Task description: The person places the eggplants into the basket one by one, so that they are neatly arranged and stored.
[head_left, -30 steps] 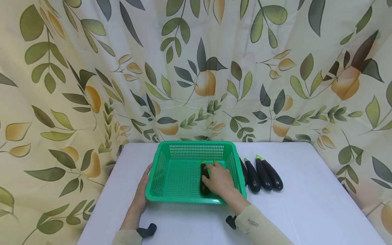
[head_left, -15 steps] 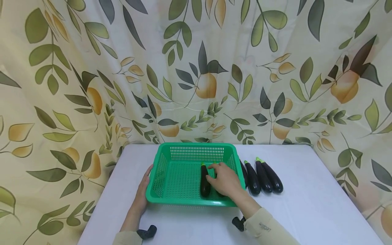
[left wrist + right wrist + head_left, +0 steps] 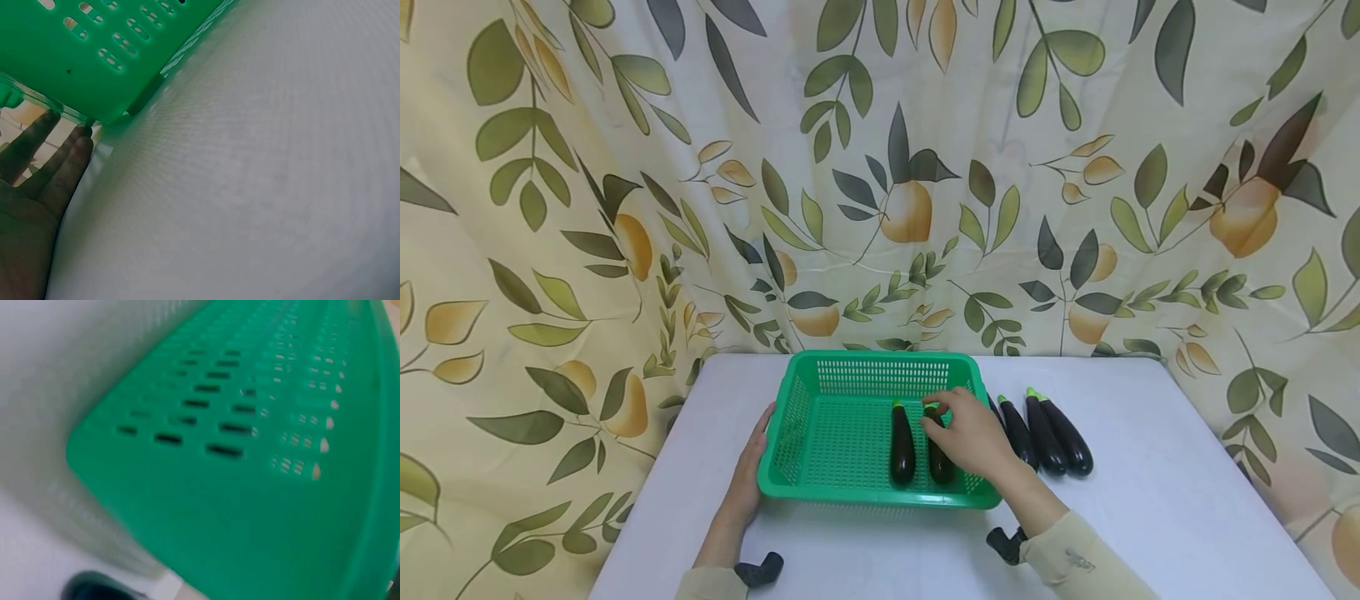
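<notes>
Two dark purple eggplants lie side by side in the green plastic basket (image 3: 880, 498) in the head view, the left eggplant (image 3: 902, 450) in full sight. The right eggplant (image 3: 939, 463) is partly covered by my right hand (image 3: 970, 435), which hovers over the basket's right side with thumb and forefinger apart. My left hand (image 3: 750, 468) rests against the basket's left side; in the left wrist view the straight fingers of this left hand (image 3: 34, 212) reach to the basket wall (image 3: 94, 75). The right wrist view shows only the basket's outer wall (image 3: 206, 506), not the hand.
Several more eggplants (image 3: 1045, 437) lie on the white-covered table (image 3: 1157, 492) just right of the basket. A dark rounded shape (image 3: 100, 589) shows at the bottom of the right wrist view. Behind the table hangs a leaf-and-fruit patterned curtain (image 3: 1000, 208).
My right hand has let go of the right eggplant in the basket and moved up and to the right, leaving more of it in sight. My left hand has stayed at the basket's side.
</notes>
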Tool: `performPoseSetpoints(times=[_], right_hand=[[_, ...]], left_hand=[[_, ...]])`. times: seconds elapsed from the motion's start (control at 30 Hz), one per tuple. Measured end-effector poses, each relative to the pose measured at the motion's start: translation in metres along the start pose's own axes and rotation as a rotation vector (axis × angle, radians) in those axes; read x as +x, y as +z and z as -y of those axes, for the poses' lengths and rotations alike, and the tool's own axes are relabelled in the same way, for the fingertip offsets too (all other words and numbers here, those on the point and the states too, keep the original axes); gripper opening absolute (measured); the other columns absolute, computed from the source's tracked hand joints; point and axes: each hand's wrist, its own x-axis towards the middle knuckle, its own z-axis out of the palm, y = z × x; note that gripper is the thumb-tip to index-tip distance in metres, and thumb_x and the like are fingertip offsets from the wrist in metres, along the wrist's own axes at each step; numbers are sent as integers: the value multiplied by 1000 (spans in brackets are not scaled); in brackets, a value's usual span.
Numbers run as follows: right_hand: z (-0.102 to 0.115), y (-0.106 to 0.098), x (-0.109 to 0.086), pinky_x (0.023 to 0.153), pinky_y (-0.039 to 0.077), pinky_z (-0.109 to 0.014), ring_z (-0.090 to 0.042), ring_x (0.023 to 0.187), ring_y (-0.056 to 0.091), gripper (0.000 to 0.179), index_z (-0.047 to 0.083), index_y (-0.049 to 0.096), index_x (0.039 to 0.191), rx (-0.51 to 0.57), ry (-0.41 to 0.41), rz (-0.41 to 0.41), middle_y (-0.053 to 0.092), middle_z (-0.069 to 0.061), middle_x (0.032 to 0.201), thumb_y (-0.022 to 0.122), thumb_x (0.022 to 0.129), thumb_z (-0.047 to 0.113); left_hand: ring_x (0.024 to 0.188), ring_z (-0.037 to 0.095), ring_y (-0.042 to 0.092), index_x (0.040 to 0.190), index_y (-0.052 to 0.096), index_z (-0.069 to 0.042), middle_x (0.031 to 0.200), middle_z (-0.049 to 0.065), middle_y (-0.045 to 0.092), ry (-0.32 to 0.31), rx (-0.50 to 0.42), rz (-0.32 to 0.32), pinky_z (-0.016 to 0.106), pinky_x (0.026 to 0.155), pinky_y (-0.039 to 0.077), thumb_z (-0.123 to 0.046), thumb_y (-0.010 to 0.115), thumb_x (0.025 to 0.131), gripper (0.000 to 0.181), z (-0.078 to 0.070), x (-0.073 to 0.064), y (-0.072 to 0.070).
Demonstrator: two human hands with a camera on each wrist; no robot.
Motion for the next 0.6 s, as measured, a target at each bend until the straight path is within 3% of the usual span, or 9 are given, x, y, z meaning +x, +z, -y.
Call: performPoseSetpoints(times=[0.3, 0.6], right_hand=[[-15, -30, 2, 63, 48, -26, -16, 78, 56, 31, 19, 66, 120, -4, -16, -36, 64, -8, 104, 65, 91, 32], [-41, -52, 3, 59, 47, -27, -20, 79, 57, 38, 12, 62, 125, -49, -9, -65, 63, -12, 106, 63, 93, 31]], left_hand=[[152, 19, 7, 150, 25, -44, 160, -18, 20, -33, 13, -23, 65, 117, 3, -42, 15, 105, 46, -4, -2, 2], [152, 19, 8, 150, 25, -45, 159, -19, 20, -40, 22, -34, 66, 116, 4, -43, 14, 105, 46, 2, 1, 0]])
